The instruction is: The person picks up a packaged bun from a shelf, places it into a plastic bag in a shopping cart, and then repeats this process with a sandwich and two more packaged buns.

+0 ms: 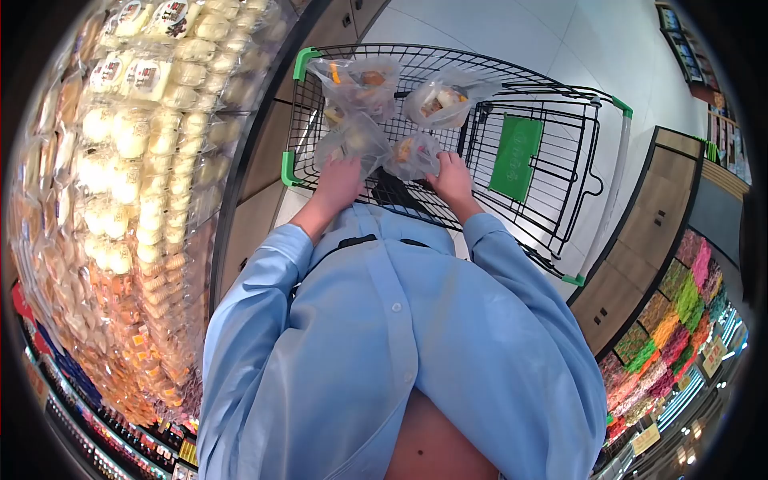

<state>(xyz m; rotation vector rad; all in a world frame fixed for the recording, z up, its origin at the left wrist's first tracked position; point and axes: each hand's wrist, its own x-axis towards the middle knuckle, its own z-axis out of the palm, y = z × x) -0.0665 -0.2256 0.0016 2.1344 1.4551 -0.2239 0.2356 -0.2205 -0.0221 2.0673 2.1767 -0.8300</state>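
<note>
A black wire shopping cart (384,210) with green corner caps stands before my body, and both my hands reach over its near side. My left hand (339,182) is closed on a clear plastic bag (358,142), whose contents are blurred by the film. Pinched at its right edge by my right hand (451,173) is a smaller plastic bag (415,154) with orange and reddish pieces inside. Beyond them in the basket lie another plastic bag (373,82) with orange-brown items and a plastic bag (442,102) holding white and brown food. My fingertips are partly hidden by the film.
Wrapped pale buns or pastries fill a tall display (152,152) close on my left. A green panel (516,158) hangs on the cart's folding flap. To the right run a wooden counter (632,240) and bins of colourful packets (672,320). Light floor tiles (512,28) lie beyond the cart.
</note>
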